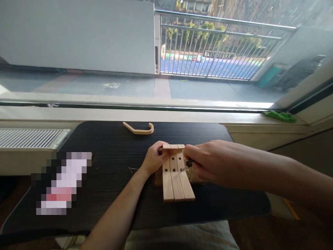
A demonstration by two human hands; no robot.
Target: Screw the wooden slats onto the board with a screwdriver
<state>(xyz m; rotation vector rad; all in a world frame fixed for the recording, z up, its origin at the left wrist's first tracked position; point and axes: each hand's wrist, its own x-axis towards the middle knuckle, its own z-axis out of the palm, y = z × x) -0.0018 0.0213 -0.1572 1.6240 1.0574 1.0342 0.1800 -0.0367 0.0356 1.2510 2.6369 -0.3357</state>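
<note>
A small wooden piece made of three joined slats [174,187], with dark round holes or screw heads in it, lies in front of me. My left hand [154,158] is closed around its far left side, the fingertips partly hidden behind the wood. In my right hand [201,161] is a screwdriver [189,163] with a dark handle. Its thin shaft slants down to the rightmost hole of the nearer row. Beneath the slats lies a brownish, textured block [194,175] that looks wrapped in clear plastic, mostly covered.
A hook-shaped wooden piece [140,131] lies at the far edge of the black table [109,146]. Two thin screws or nails [132,169] rest left of my left wrist. A blurred-out item [66,180] is on the left. On the windowsill sits a green cloth [281,116].
</note>
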